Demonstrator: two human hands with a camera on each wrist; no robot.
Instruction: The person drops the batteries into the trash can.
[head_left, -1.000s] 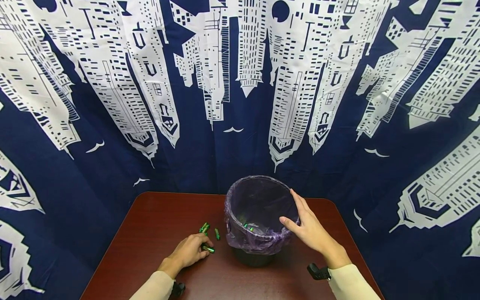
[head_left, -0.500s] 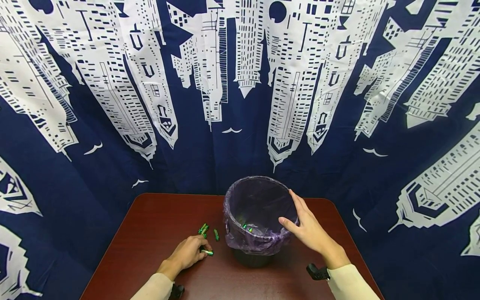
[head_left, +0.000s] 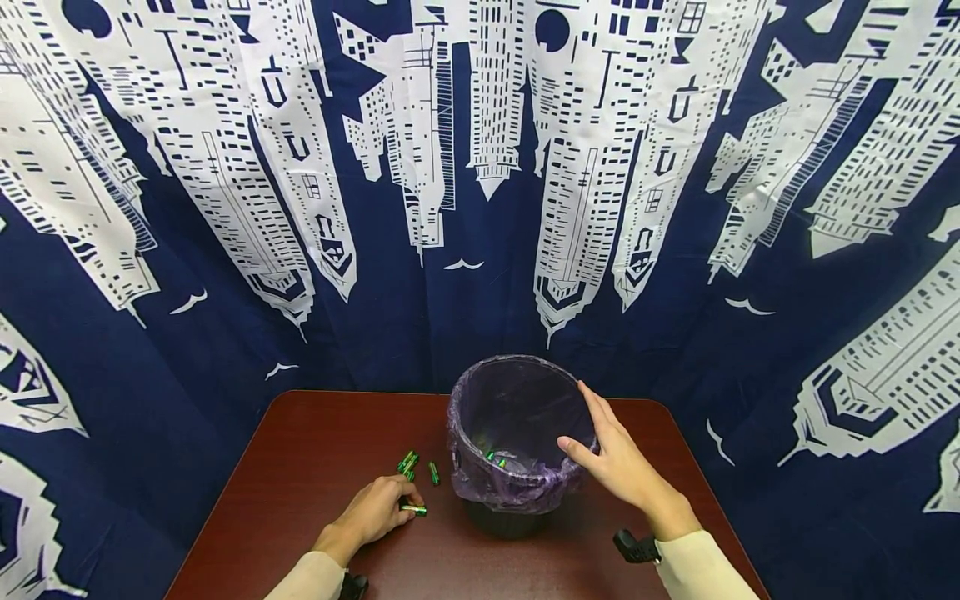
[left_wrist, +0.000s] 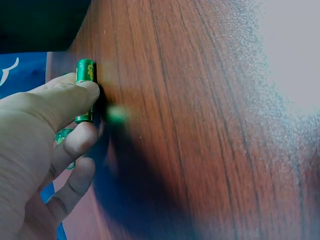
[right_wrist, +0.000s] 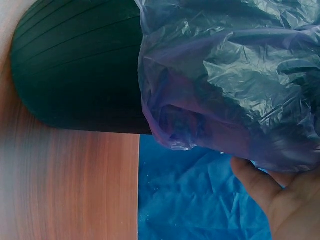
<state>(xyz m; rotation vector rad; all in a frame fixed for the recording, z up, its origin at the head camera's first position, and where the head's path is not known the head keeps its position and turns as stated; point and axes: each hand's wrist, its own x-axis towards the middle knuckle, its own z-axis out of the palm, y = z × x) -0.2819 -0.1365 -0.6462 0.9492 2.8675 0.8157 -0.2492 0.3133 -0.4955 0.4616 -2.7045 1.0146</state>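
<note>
My left hand pinches a green and gold battery low over the table, between thumb and fingers. In the left wrist view the battery juts out past the thumb tip, and another green battery shows partly behind the fingers. Several more batteries lie just beyond that hand, with a single battery nearer the bin. My right hand rests on the right rim of a dark bin with its fingers straight. A purple plastic liner is folded over the rim.
A few green battery ends show inside the lined bin. Both hands work over a reddish-brown wooden table with rounded far corners. Behind it hangs a navy curtain printed with white buildings.
The battery in my left hand has turned slightly and now lies more level. Both hands have otherwise stayed in place; the view has shifted a little.
</note>
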